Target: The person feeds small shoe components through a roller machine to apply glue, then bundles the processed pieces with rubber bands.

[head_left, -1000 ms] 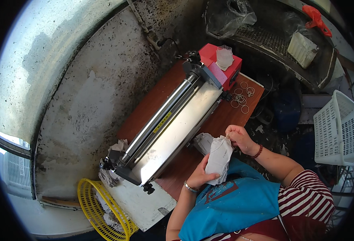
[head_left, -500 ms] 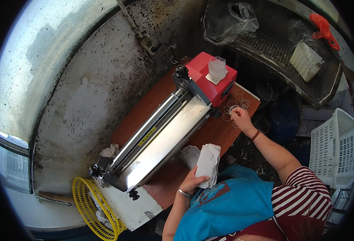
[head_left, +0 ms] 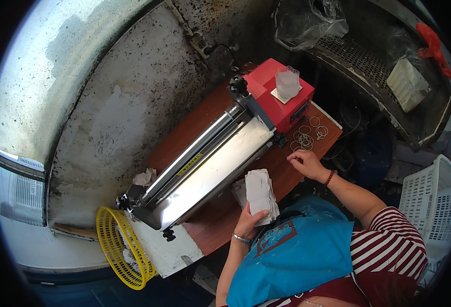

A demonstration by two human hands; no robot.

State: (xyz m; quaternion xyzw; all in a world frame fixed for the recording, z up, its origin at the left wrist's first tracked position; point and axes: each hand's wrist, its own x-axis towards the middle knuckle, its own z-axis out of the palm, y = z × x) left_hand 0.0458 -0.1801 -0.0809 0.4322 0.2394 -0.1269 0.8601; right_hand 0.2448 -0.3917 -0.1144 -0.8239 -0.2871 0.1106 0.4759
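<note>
Paper stack (head_left: 262,193): white, upright in left hand (head_left: 247,223).

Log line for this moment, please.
left hand: holds stack of white paper sheets | right hand: at loose rubber bands on brown wooden table | red-ended roller machine: untouched

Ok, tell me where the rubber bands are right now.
The rubber bands lie loose on the wooden table, at its far right corner beside the machine's red end, just ahead of the right hand.
</note>
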